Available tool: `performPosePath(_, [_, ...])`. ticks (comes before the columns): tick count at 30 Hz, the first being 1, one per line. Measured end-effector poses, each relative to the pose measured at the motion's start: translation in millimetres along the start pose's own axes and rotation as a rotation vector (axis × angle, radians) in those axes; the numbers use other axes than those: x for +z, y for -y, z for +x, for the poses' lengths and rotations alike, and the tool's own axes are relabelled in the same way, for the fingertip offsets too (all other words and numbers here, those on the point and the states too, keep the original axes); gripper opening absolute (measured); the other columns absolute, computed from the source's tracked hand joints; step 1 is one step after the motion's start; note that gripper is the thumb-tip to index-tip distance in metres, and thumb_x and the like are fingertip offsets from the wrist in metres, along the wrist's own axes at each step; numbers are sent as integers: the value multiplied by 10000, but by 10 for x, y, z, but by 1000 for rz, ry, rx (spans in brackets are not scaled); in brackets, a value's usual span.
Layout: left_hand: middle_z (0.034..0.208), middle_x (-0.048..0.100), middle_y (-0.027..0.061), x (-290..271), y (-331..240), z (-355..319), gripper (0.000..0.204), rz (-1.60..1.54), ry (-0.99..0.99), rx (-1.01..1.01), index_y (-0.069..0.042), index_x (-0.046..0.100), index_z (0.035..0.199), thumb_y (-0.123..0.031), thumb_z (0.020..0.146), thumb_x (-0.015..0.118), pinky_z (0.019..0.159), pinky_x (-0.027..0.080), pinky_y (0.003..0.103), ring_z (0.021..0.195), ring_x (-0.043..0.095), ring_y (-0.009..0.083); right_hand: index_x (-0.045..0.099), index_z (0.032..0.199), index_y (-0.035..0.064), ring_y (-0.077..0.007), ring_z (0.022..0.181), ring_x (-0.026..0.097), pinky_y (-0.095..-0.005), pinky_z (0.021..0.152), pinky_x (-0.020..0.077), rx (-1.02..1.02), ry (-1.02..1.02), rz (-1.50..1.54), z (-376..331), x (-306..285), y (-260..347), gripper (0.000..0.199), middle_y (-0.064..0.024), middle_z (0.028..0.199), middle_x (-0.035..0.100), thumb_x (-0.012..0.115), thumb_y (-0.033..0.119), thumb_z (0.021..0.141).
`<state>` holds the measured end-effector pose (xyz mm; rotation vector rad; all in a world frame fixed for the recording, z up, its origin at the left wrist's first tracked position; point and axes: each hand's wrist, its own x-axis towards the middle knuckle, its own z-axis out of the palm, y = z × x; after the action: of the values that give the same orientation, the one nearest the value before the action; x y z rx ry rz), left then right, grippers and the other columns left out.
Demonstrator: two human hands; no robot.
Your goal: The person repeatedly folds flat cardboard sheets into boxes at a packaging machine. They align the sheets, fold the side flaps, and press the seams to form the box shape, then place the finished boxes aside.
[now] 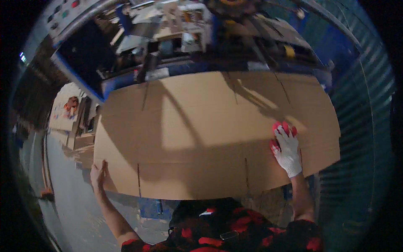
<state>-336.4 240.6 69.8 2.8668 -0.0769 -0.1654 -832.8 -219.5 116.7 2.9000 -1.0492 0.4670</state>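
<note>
A large brown cardboard sheet with short slots cut in its near and far edges lies in front of me. At its left edge my bare left hand grips the board, thumb on top and the other fingers partly hidden. My right hand, in a white knit glove with red fingertips, rests on the upper face near the right side. Its fingers are stretched out and hold nothing. Shadows cross the sheet, one of them beside the right hand.
Beyond the sheet's far edge stands a blue machine frame with metal arms and a dark toothed wheel. Cardboard pieces are stacked at the left. A green corrugated wall rises on the right.
</note>
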Motion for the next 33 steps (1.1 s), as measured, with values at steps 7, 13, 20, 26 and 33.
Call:
performPosePath(7, [991,613,246,-89,804,-173,673,63,124,93,30,590,1052,-584,780,625,851,445,442,899,575,399,521,1226,18,-311,1287,366,-473,1069,276,547,-217,-416,-1360,-124,-523,640,-121,1357,442,738,329,710])
performPosePath(13, [1023,628,204,66,1285,91,691,384,-600,330,63,550,1117,-524,775,676,833,466,363,911,608,322,440,1297,44,-243,1124,505,-395,961,415,1083,-817,1278,-2434,242,-1645,568,-110,1175,555,707,196,819])
performPosePath(20, [1264,524,109,-1110,29,-1341,664,-1281,249,704,0,483,1280,-224,722,765,995,391,404,1151,487,249,501,1222,45,-190,1014,557,-341,857,462,755,-889,974,-1657,-672,-462,422,-90,1164,569,638,14,824])
performPosePath(26, [1277,529,115,494,-649,-1471,476,-937,38,584,-31,496,1285,14,824,603,1003,393,386,1175,496,251,589,1016,66,-340,994,527,-445,858,437,-296,-139,-6,-1240,-6,-46,416,-112,997,555,636,9,606])
performPosePath(33, [1353,482,148,479,-1791,-1329,585,-272,-148,1262,-85,481,1331,58,765,519,1045,356,467,1259,430,381,607,1038,86,-322,1002,541,-457,902,446,-480,-44,-141,123,99,-175,411,-99,981,579,606,-29,644])
